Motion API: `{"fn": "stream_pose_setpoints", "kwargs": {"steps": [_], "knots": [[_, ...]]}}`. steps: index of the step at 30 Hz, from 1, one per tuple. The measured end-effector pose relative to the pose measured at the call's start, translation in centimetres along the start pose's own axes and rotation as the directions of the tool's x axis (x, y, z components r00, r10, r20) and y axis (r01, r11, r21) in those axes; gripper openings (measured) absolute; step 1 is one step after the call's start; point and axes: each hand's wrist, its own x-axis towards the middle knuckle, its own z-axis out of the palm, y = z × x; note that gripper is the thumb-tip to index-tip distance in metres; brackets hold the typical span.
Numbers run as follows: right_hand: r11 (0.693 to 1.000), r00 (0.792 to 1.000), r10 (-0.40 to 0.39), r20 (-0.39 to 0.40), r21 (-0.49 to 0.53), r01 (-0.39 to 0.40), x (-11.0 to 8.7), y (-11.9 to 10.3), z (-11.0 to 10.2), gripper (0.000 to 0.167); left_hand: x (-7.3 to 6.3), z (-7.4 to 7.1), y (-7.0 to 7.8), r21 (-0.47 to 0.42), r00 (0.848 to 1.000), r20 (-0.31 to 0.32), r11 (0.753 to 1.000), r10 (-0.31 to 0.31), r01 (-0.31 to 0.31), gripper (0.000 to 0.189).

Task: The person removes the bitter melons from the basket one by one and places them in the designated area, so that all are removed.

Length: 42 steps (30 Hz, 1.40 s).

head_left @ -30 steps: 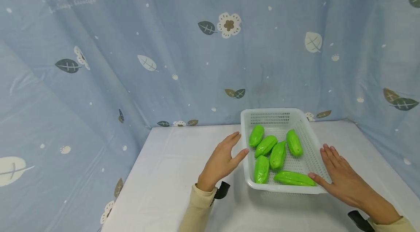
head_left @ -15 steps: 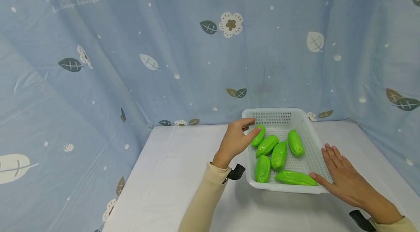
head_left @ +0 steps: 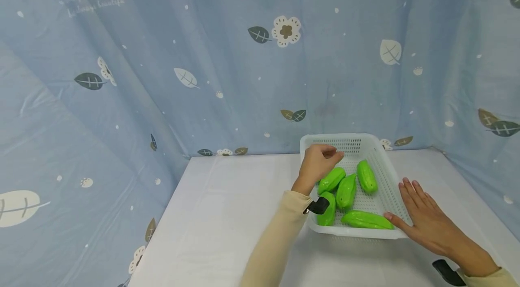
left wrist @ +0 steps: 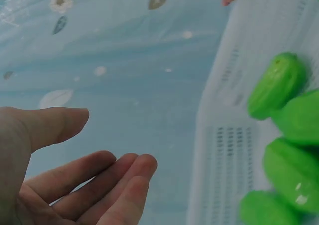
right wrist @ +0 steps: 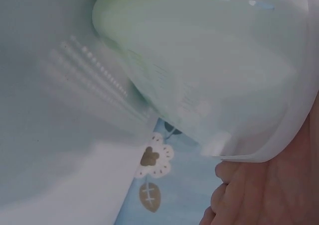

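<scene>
A white perforated plastic basket [head_left: 353,233] holds several glossy green ridged vegetables that look like plastic, such as the one [head_left: 367,176] by its right wall and the long one [head_left: 367,220] along the front. My left hand [head_left: 317,163] hovers over the basket's back-left corner, fingers bent loosely, hiding the vegetable there. In the left wrist view, thumb and fingers stand apart with nothing between them. My right hand [head_left: 430,228] rests at the basket's right front corner, fingers straight along the outside and thumb at the rim. The right wrist view has those fingers [right wrist: 269,190] just under the rim.
The basket stands at the right of a white-covered table [head_left: 227,215]. A blue curtain [head_left: 243,75] printed with leaves and flowers hangs right behind the table's back edge and down its left side. Black wrist mounts [head_left: 318,205] are strapped on both wrists.
From beside the basket's left wall, my left hand has moved right and inward over the back-left corner, its fingers bending more. My right hand has stayed at the rim.
</scene>
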Motion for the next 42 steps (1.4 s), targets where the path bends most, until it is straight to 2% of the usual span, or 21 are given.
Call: {"fn": "stream_pose_setpoints", "kwargs": {"steps": [4, 8, 13, 17, 23, 28, 30, 35, 42], "knots": [[1.000, 1.000, 0.010, 0.001, 0.006, -0.010, 0.0, 0.0, 0.0, 0.098, 0.2, 1.9, 0.1, 0.013, 0.999, 0.014, 0.999, -0.048, 0.048, 0.034], [1.000, 1.000, 0.018, 0.004, 0.017, -0.018, 0.1, 0.1, 0.0, 0.098, 0.4, 3.3, -0.2, 0.047, 0.991, 0.007, 0.990, -0.131, 0.131, 0.032], [0.999, 0.999, 0.029, 0.019, 0.031, -0.030, 0.1, 0.2, 0.1, 0.099, 0.4, 4.5, -0.9, 0.123, 0.972, 0.019, 0.965, -0.235, 0.231, 0.031], [0.998, 0.999, 0.040, 0.028, 0.044, -0.041, 0.1, 0.2, 0.1, 0.099, 0.3, 5.3, -1.4, 0.176, 0.955, 0.027, 0.942, -0.295, 0.286, 0.032], [0.998, 0.999, 0.036, 0.020, 0.047, -0.037, 0.1, 0.2, 0.1, 0.099, 0.1, 6.0, -1.9, 0.239, 0.951, 0.026, 0.926, -0.307, 0.292, 0.030], [0.998, 0.999, 0.041, 0.023, 0.045, -0.042, 0.1, 0.2, 0.1, 0.099, -0.1, 6.9, -2.6, 0.236, 0.946, 0.035, 0.923, -0.321, 0.304, 0.061], [0.998, 0.999, 0.041, 0.021, 0.043, -0.042, 0.1, 0.1, 0.2, 0.099, -0.2, 7.2, -2.8, 0.228, 0.945, 0.029, 0.922, -0.327, 0.312, 0.067], [0.998, 0.999, 0.041, 0.017, 0.036, -0.041, 0.2, 0.1, 0.2, 0.100, -0.5, 7.5, -2.8, 0.239, 0.945, 0.023, 0.919, -0.327, 0.312, 0.066], [0.997, 0.998, 0.056, 0.028, 0.041, -0.058, 0.3, 0.0, 0.1, 0.101, -0.8, 7.5, -2.8, 0.354, 0.945, 0.064, 0.893, -0.321, 0.279, 0.051]]}}
